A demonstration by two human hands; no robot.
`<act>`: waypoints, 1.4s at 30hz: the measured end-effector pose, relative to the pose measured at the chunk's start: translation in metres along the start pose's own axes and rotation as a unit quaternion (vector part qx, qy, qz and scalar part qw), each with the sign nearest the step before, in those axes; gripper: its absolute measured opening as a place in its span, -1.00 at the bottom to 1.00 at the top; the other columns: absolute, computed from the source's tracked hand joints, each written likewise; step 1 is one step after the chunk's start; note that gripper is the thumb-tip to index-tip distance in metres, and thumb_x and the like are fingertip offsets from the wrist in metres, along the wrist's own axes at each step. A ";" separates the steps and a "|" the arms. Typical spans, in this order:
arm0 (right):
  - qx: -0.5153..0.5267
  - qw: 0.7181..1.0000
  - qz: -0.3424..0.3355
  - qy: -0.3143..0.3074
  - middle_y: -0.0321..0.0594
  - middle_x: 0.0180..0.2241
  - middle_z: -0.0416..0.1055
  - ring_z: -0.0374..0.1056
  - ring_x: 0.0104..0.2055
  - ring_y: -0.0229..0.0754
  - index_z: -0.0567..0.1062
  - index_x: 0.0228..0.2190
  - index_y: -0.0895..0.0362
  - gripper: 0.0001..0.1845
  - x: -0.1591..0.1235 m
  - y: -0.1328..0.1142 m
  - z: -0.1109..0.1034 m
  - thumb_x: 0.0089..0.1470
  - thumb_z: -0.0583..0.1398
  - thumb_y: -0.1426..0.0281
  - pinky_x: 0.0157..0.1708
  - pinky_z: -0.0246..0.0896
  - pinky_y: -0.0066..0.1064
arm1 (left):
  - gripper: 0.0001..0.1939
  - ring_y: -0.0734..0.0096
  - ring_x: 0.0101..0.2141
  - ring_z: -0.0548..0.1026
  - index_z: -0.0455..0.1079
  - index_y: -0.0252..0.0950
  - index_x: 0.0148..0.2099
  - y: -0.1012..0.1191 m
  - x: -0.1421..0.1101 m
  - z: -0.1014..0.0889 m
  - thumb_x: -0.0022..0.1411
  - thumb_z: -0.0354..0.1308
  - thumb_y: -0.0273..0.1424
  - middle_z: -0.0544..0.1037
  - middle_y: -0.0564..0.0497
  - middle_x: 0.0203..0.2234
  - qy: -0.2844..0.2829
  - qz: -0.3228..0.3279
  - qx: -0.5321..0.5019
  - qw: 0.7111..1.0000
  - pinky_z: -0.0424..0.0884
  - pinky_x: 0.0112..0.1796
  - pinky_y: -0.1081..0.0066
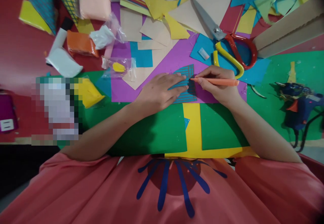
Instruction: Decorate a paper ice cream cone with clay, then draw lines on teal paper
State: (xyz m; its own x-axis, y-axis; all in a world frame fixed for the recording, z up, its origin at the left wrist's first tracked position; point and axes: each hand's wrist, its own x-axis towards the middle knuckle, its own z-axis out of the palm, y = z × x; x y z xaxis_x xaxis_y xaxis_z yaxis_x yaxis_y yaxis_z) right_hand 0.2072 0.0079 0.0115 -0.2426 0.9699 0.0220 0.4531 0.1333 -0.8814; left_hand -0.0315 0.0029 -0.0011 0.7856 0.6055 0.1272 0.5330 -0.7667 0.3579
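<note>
A blue paper piece [184, 97] with brown lines drawn across it lies on a purple sheet [124, 92]. My left hand [162, 89] rests flat on its left part, fingers spread and pointing right. In my right hand [220, 85] is an orange felt-tip pen [222, 81], pinched between thumb and fingers. The pen's tip meets the blue paper near its right edge, where lines cross into a grid. Part of the blue paper is hidden under my left fingers.
Large scissors [216, 31] lie partly open beyond my right hand. A glue gun [300, 105] with a cord sits at the right. Clay packets, orange [82, 43] and yellow [88, 92], lie left. Paper cones [42, 2] and scraps [174, 24] fill the far side; a cardboard box [291, 24] stands right.
</note>
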 end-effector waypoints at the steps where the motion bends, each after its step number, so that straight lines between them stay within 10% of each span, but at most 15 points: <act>1: 0.003 1.000 -0.001 0.000 -0.26 -0.43 0.57 0.43 -0.41 -0.19 0.55 -0.47 0.04 -0.84 0.000 0.000 0.000 0.07 0.29 0.24 -0.44 0.29 -0.33 | -0.64 0.19 0.22 0.35 0.38 -0.19 0.19 0.000 0.000 0.000 0.44 -0.07 -0.35 0.41 -0.12 0.20 0.004 0.000 0.003 1.000 0.31 0.17 0.10; 42: 0.016 1.000 -0.016 -0.022 -0.27 -0.53 0.51 0.32 -0.53 -0.27 0.51 -0.57 0.08 -0.70 -0.002 -0.002 0.000 0.09 0.26 0.18 -0.53 0.13 -0.39 | -0.64 0.15 0.33 0.16 0.38 -0.15 0.19 -0.006 -0.001 0.005 0.43 -0.05 -0.33 0.23 -0.11 0.31 -0.029 -0.010 -0.028 0.999 0.20 0.26 0.03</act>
State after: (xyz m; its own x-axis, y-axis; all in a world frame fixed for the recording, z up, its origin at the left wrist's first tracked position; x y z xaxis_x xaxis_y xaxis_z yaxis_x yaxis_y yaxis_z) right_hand 0.2063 0.0060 0.0135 -0.2940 0.9553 0.0313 0.4170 0.1577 -0.8951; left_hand -0.0339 0.0052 -0.0081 0.7928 0.6060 0.0652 0.5318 -0.7401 0.4116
